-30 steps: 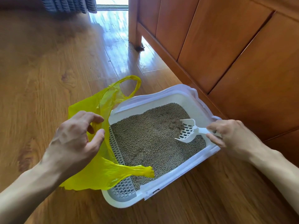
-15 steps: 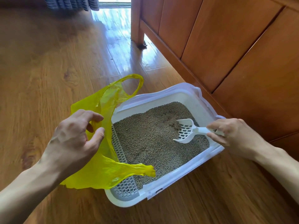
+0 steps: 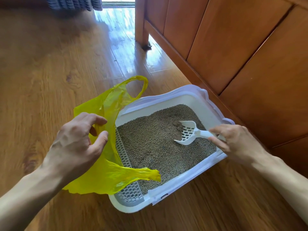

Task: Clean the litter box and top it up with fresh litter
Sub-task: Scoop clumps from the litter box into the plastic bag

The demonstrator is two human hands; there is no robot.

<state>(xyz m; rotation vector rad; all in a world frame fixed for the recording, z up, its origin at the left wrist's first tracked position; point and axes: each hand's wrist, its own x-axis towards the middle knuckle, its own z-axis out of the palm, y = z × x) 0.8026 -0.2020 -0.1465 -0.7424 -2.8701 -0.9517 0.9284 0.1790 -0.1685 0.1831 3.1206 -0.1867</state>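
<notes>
Right hand [image 3: 236, 140] pinches scoop [image 3: 186, 133] handle, its head leftward in litter [image 3: 150, 142]

The litter box [image 3: 168, 194] sits on the wooden floor [image 3: 50, 64] with its right side close against a wooden cabinet [image 3: 233, 55], so there is little room to pass there. Its top is open above the litter [image 3: 150, 144], apart from the white scoop [image 3: 185, 133] at the right. A yellow plastic bag [image 3: 106, 172] drapes over the left rim and grated step [image 3: 130, 192]. Bare floor lies to the left and far left, and along the near side.
</notes>
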